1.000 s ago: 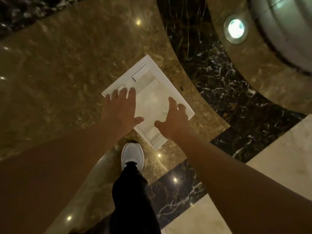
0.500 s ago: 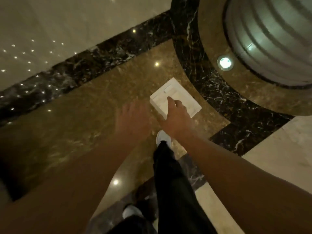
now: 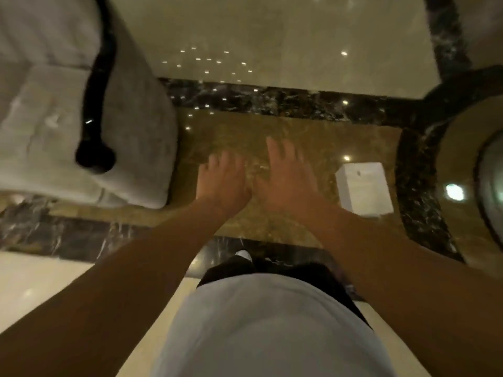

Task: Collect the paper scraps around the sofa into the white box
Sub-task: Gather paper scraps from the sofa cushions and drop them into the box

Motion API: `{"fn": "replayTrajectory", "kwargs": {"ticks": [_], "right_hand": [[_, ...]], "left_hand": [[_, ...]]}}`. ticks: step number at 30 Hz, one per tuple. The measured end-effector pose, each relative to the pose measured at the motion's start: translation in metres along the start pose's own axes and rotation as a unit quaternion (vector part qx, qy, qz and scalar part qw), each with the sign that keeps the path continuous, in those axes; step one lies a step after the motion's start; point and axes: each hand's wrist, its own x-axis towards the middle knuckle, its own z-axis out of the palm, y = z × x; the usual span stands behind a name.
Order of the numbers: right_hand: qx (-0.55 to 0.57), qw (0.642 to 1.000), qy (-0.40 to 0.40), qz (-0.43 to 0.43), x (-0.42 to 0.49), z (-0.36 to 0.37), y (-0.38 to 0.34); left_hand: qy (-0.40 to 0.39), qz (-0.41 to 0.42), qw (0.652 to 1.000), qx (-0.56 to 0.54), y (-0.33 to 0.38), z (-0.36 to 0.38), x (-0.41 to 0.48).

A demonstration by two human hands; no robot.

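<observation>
The white box (image 3: 364, 189) stands on the brown marble floor at the right, well apart from both hands. My left hand (image 3: 221, 180) and my right hand (image 3: 288, 178) hang side by side over the floor in the middle of the view, palms down, fingers spread, nothing in them. A pale grey sofa (image 3: 68, 112) with a dark curved armrest trim (image 3: 95, 110) fills the upper left. A small white fleck (image 3: 53, 119) lies on its seat cushion; the blur hides whether it is a paper scrap.
The floor has brown, cream and black marble bands with bright light reflections. A round fluted column base (image 3: 490, 180) with a floor lamp (image 3: 454, 192) sits at the far right, just beyond the box. My shirt, dark trousers and a white shoe (image 3: 243, 254) show below.
Both hands have come off the white box, which stays on the floor. The view has swung left and risen, bringing the sofa in and pushing the box and column to the right.
</observation>
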Motion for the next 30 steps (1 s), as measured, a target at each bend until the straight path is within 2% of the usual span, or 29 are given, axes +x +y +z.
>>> {"fn": "replayTrajectory", "kwargs": {"ticks": [6, 10, 13, 21, 27, 30], "right_hand": [[-0.022, 0.981, -0.034, -0.191, -0.043, -0.018, -0.102], [-0.035, 0.963, -0.038, -0.266, -0.080, -0.012, -0.161], [-0.054, 0.945, -0.046, -0.319, -0.109, -0.004, -0.202], [-0.089, 0.929, -0.059, -0.354, -0.123, 0.029, -0.359], [-0.064, 0.945, -0.089, -0.308, -0.112, 0.066, -0.492], [-0.059, 0.955, -0.106, -0.270, -0.101, 0.080, -0.532]], "left_hand": [[0.060, -0.237, 0.969, -0.049, -0.058, -0.036, -0.130], [0.070, -0.284, 0.956, -0.023, -0.101, -0.047, -0.190], [0.076, -0.347, 0.933, -0.051, -0.133, -0.048, -0.238], [0.054, -0.434, 0.894, -0.102, -0.252, -0.021, -0.327], [0.039, -0.423, 0.894, -0.142, -0.367, -0.011, -0.373], [0.021, -0.391, 0.912, -0.125, -0.421, -0.015, -0.381]]}}
